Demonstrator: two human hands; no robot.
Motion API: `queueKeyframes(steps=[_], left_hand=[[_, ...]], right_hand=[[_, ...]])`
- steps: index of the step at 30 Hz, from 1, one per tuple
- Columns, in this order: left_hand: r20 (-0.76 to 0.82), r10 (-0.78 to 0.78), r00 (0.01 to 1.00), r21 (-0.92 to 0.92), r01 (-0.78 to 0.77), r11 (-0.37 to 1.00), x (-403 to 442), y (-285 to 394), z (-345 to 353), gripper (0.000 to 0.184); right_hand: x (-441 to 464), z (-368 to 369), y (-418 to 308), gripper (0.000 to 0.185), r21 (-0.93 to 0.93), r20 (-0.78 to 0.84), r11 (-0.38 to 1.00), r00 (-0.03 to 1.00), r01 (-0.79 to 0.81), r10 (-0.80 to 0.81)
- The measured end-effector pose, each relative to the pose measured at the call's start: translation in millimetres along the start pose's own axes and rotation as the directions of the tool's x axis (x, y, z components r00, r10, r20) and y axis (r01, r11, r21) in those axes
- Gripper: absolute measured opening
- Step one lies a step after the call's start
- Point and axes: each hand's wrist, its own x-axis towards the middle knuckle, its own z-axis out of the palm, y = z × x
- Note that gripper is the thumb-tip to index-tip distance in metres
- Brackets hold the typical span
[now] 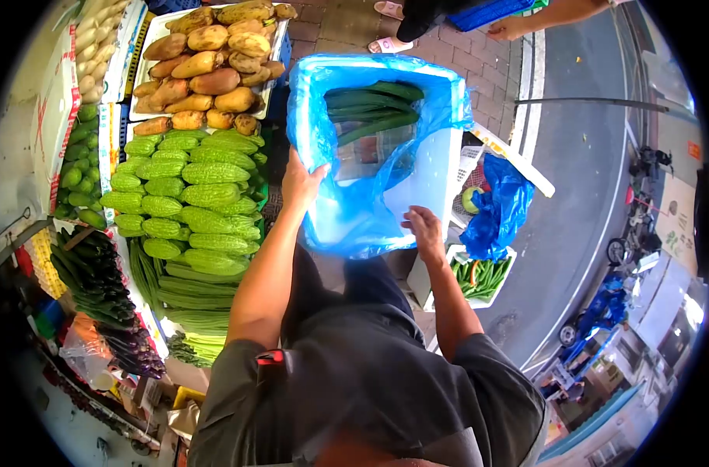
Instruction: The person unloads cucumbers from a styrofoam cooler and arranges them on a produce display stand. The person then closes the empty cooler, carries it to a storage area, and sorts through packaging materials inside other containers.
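Note:
A white foam box (440,167) lined with a blue plastic bag (315,117) is held in front of my body. Long dark green vegetables (374,105) lie inside it, at the end away from me. My left hand (301,183) grips the left wall of the box, with the thumb over the bag-covered rim. By the near right corner is my right hand (424,229), its fingers bent at the box's edge; whether they pinch the bag is too small to tell.
Bitter gourds (206,194) and brown root vegetables (214,66) are stacked on the left. Right of the box lie a crumpled blue bag (498,206) and a box of green beans (483,276). Another person's hand (510,29) and feet show at the top.

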Motion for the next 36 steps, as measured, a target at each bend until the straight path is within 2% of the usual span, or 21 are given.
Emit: queueKeyframes(steps=[2, 3, 5, 8, 9, 10, 12, 14, 15, 17, 19, 22, 24, 26, 27, 28, 30, 32, 33, 34, 36], left_hand=[[0.057, -0.071, 0.996, -0.102, 0.076, 0.992, 9.6, 1.6, 14.3, 0.080], [-0.023, -0.038, 0.999, -0.074, 0.036, 0.997, 8.2, 0.7, 21.5, 0.068], [-0.001, -0.067, 0.998, -0.009, 0.067, 0.998, 9.1, 1.2, 19.3, 0.062], [-0.128, 0.029, 0.991, 0.032, -0.025, 0.999, 3.6, -12.7, 13.4, 0.039], [-0.091, -0.013, 0.996, 0.005, 0.014, 1.000, 4.9, -11.5, 6.1, 0.033], [-0.053, -0.055, 0.997, -0.020, 0.054, 0.998, 7.3, -11.1, -1.3, 0.030], [-0.139, -0.059, 0.989, -0.136, 0.040, 0.990, 19.1, -10.5, -9.6, 0.026], [-0.069, -0.127, 0.990, -0.120, 0.118, 0.986, 33.5, -9.1, -27.3, 0.026], [-0.087, -0.022, 0.996, -0.096, 0.014, 0.995, 37.6, -23.5, -26.0, 0.024], [0.015, -0.035, 0.999, -0.017, 0.035, 0.999, 38.2, -22.2, -34.8, 0.024], [0.130, -0.081, 0.988, 0.071, 0.073, 0.995, 35.5, -29.0, -43.6, 0.018], [0.201, -0.082, 0.976, -0.024, 0.089, 0.996, 50.5, -56.5, -50.6, 0.017], [0.150, -0.136, 0.979, -0.051, 0.145, 0.988, 54.9, -47.9, -60.9, 0.033], [-0.062, 0.058, 0.996, 0.237, -0.042, 0.971, 61.2, 9.3, -76.5, 0.041], [-0.081, 0.101, 0.992, 0.165, -0.087, 0.983, 61.0, 29.6, -76.9, 0.045], [-0.069, 0.093, 0.993, -0.092, -0.099, 0.991, 57.3, 60.1, -66.9, 0.044], [0.171, 0.201, 0.965, -0.277, -0.149, 0.949, 55.3, 72.2, -39.9, 0.039], [0.440, 0.214, 0.872, -0.126, -0.176, 0.976, 57.9, 106.1, -12.1, 0.034], [0.522, 0.232, 0.821, 0.001, -0.273, 0.962, 61.5, 109.5, 3.6, 0.034], [0.600, 0.244, 0.762, 0.112, -0.382, 0.917, 66.4, 109.0, 21.0, 0.035], [0.510, 0.378, 0.773, 0.080, -0.480, 0.874, 75.3, 104.2, 40.1, 0.037]], right_hand=[[8.6, -29.4, -14.4, 0.035, 0.035, -0.082, 0.999, 0.996, 0.031, -0.028], [14.5, -42.9, -19.6, 0.036, 0.070, -0.142, 0.997, 0.990, 0.035, -0.025], [33.9, -68.8, -16.0, 0.037, 0.145, -0.216, 0.988, 0.976, 0.048, -0.016], [59.4, -70.9, -27.1, 0.038, 0.076, -0.169, 0.993, 0.982, 0.093, -0.079], [67.8, -62.0, -32.6, 0.039, 0.071, -0.120, 0.994, 0.990, 0.088, -0.079], [78.3, -48.1, -36.5, 0.040, 0.066, -0.071, 0.994, 0.994, 0.084, -0.079], [101.2, -16.1, -41.7, 0.038, 0.025, 0.056, 0.993, 0.992, 0.116, -0.117], [134.0, 24.3, -26.0, 0.036, 0.070, 0.125, 0.993, 0.987, 0.095, -0.103], [158.4, 42.9, 4.0, 0.035, 0.047, 0.164, 0.991, 0.978, 0.124, -0.130], [199.7, 83.8, 29.4, 0.034, -0.063, 0.207, 0.961, 0.946, 0.268, -0.250], [228.0, 136.4, 52.0, 0.042, 0.000, 0.190, 0.939, 0.922, 0.343, -0.337], [219.2, 210.4, 30.7, 0.052, -0.073, 0.111, 0.947, 0.946, 0.313, -0.304], [195.6, 237.9, 36.8, 0.053, -0.063, 0.153, 0.925, 0.919, 0.375, -0.362], [165.1, 236.6, 20.2, 0.053, -0.103, 0.111, 0.953, 0.956, 0.285, -0.273], [152.1, 233.5, 22.6, 0.053, -0.205, 0.134, 0.951, 0.970, 0.230, -0.205], [135.2, 225.5, 9.2, 0.046, -0.294, 0.191, 0.947, 0.979, 0.129, -0.074], [107.0, 217.7, 8.3, 0.038, -0.389, 0.099, 0.833, 0.916, 0.394, -0.388], [84.2, 186.4, -16.9, 0.036, -0.325, 0.266, 0.867, 0.916, 0.379, -0.301], [72.1, 167.8, -30.1, 0.036, -0.292, 0.343, 0.884, 0.903, 0.365, -0.259], [61.7, 150.4, -38.2, 0.035, -0.306, 0.283, 0.869, 0.909, 0.388, -0.307], [45.0, 114.8, -45.1, 0.034, -0.339, 0.160, 0.837, 0.902, 0.431, -0.400]])
